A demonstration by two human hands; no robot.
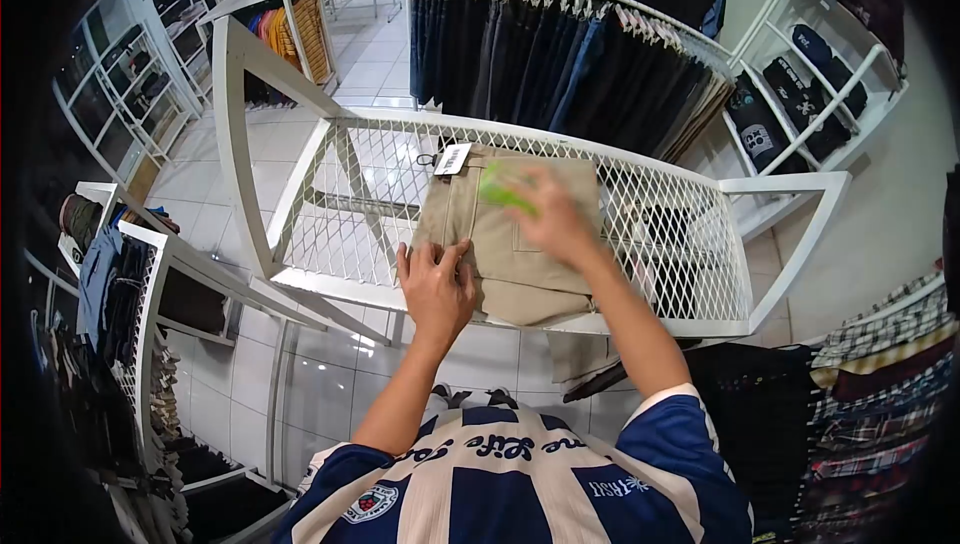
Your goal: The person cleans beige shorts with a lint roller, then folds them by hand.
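Note:
Folded beige trousers [455,219] lie on a white mesh rack shelf [345,184], with a white tag [453,159] at their upper left corner. My left hand [437,289] rests on the lower left part of the cloth, its fingers spread and nothing held. Over the upper middle of the trousers, my right hand [545,212] is closed round a bright green object [505,190]. Motion blurs that object and the fingers, so its exact shape is unclear.
Behind the shelf, dark trousers [530,59] hang from a white rail. White frame posts rise at both shelf ends. Patterned garments [870,414] are at the lower right, and another rack with clothes [105,274] stands at the left.

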